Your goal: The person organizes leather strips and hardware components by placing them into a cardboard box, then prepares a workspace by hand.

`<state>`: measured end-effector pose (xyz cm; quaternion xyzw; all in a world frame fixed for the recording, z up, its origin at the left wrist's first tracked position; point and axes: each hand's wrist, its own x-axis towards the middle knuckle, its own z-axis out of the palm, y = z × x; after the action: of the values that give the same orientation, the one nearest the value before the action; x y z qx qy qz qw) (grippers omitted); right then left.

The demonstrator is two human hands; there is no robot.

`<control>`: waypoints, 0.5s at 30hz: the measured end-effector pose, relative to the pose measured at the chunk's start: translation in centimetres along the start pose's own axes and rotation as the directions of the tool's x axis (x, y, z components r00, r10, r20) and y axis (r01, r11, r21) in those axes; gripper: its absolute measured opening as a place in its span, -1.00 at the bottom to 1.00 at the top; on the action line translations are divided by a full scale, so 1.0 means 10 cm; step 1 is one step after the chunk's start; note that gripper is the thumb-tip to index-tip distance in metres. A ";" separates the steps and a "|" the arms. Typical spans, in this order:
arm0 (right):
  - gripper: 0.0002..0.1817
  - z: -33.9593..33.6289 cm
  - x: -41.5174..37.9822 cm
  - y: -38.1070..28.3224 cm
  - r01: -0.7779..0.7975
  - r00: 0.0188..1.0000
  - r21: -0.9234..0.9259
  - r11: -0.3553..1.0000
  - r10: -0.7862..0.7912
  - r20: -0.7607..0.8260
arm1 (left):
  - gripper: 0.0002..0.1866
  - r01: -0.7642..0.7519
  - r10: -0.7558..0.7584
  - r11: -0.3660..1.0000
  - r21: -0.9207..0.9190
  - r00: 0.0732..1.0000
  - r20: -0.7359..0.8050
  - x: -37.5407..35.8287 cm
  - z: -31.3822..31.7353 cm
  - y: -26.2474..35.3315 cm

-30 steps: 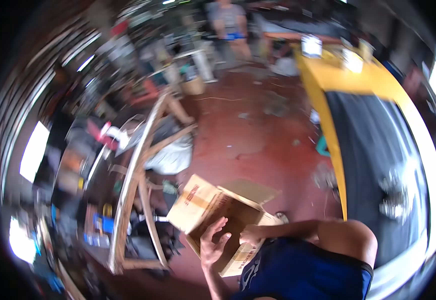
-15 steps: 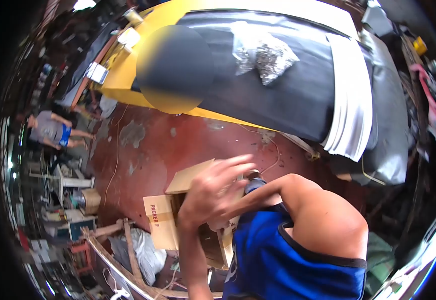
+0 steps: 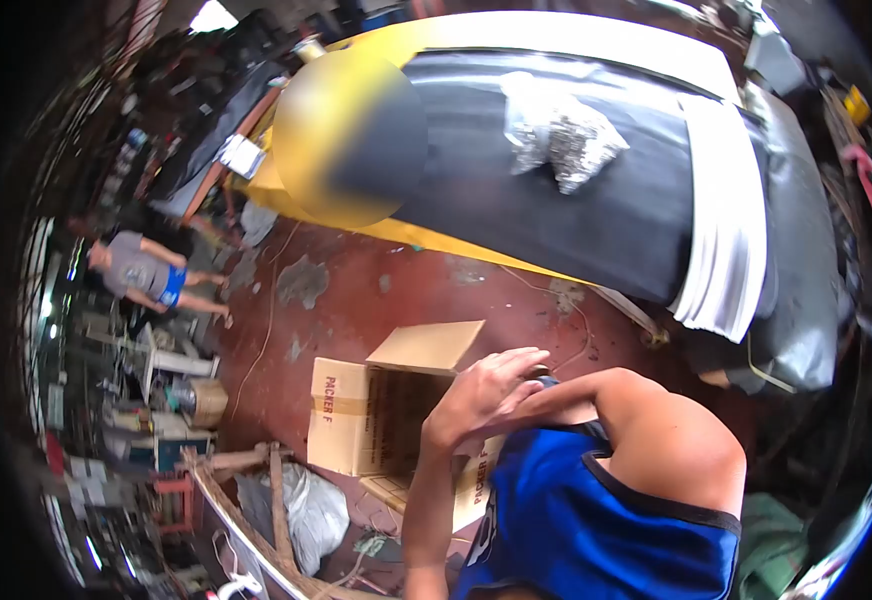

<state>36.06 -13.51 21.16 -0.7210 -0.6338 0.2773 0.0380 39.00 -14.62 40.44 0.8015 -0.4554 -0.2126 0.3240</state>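
My left hand (image 3: 484,392) reaches in from the bottom of the view. Its fingers lie stretched out and close together, and nothing shows in them. It overlaps the end of my right forearm (image 3: 561,402), which comes across from the bent elbow. My right hand is mostly hidden behind the left, so its fingers do not show. Just beyond both hands an open cardboard box (image 3: 341,418), printed "PACKER F", sits on the red floor with its flaps spread. Part of the box is hidden by my left forearm.
A black-covered table (image 3: 556,240) with a yellow edge carries clear plastic bags (image 3: 586,145) of small shiny pieces and a white stack of sheets (image 3: 724,220). A person (image 3: 141,270) stands at the left. Wooden beams (image 3: 281,500) and a plastic sack (image 3: 316,520) lie near the bottom.
My left hand has moved right, away from the front of the box, to overlap the right arm. More of the box opening shows. The whole view has shifted slightly.
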 end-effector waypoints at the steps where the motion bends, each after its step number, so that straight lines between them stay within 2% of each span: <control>1: -0.72 0.00 0.02 0.02 0.007 1.000 0.007 1.000 -0.007 -0.010 | -0.59 0.021 -0.024 0.999 -0.030 0.995 -0.101 -0.15 -0.05 -0.10; 2: -0.73 -0.01 0.05 0.05 0.026 1.000 0.004 1.000 -0.026 -0.017 | -0.58 0.068 -0.078 0.996 -0.059 0.979 -0.189 -0.34 -0.12 -0.18; 3: -0.73 -0.03 0.07 0.06 0.056 0.998 -0.009 0.998 -0.056 -0.020 | -0.60 0.258 -0.317 0.928 -0.271 0.927 -0.203 -0.61 -0.27 -0.16; 4: -0.73 -0.05 0.10 0.07 0.084 0.996 -0.026 0.996 -0.085 -0.017 | -0.60 0.243 -0.411 0.880 -0.409 0.821 -0.397 -0.97 -0.29 -0.28; 5: -0.73 -0.08 0.16 0.07 0.124 0.992 -0.040 0.991 -0.125 -0.012 | -0.61 0.171 -0.490 0.833 -0.526 0.669 -0.559 -1.41 -0.22 -0.37; 6: -0.74 -0.05 0.17 0.08 0.168 0.986 -0.022 0.985 -0.169 -0.013 | -0.66 0.109 -0.553 0.812 -0.573 0.457 -0.697 -1.89 -0.18 -0.32; 7: -0.76 -0.03 0.18 0.09 0.212 0.977 -0.003 0.977 -0.212 -0.013 | -0.70 0.026 -0.529 0.843 -0.537 0.222 -0.819 -2.57 0.02 -0.41; 8: -0.75 0.00 0.22 0.08 0.231 0.973 -0.018 0.973 -0.230 0.023 | -0.65 0.384 -0.547 0.715 -0.584 -0.212 -0.810 -3.16 0.28 -0.21; 9: -0.75 0.02 0.26 0.12 0.237 0.971 -0.028 0.971 -0.235 0.049 | -0.77 0.127 -0.411 0.849 -0.513 -0.451 -0.792 -3.64 0.60 -0.03; 10: -0.75 0.02 0.29 0.14 0.251 0.966 -0.049 0.967 -0.248 0.073 | -0.83 -0.321 -0.231 0.946 -0.055 -0.542 -0.808 -4.03 0.96 0.25; 11: -0.75 0.03 0.33 0.15 0.283 0.957 -0.044 0.958 -0.279 0.077 | -0.79 -0.594 0.023 0.681 0.428 -0.568 -0.823 -4.40 1.29 0.60; 12: -0.75 0.02 0.37 0.19 0.314 0.947 -0.042 0.949 -0.310 0.079 | -0.68 -0.659 0.202 0.423 0.622 -0.601 -0.773 -4.57 1.61 0.90; 13: -0.75 -0.01 0.40 0.20 0.330 0.941 -0.055 0.942 -0.324 0.100 | -0.79 -0.455 0.412 0.534 0.712 -0.595 -0.690 -4.79 2.02 1.04; 14: -0.75 -0.04 0.40 0.20 0.347 0.929 -0.022 0.938 -0.340 0.147 | -0.52 -0.267 0.313 0.583 0.768 -0.798 -0.515 -4.32 1.87 1.32; 15: -0.74 -0.07 0.42 0.21 0.361 0.914 0.011 0.933 -0.356 0.195 | -0.54 -0.050 0.257 0.794 0.606 -0.876 -0.408 -4.23 2.04 1.36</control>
<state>38.42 -9.83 19.39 -0.5628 -0.7593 0.3263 0.0172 -2.97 10.36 37.76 0.2634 -0.0791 0.8103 0.5174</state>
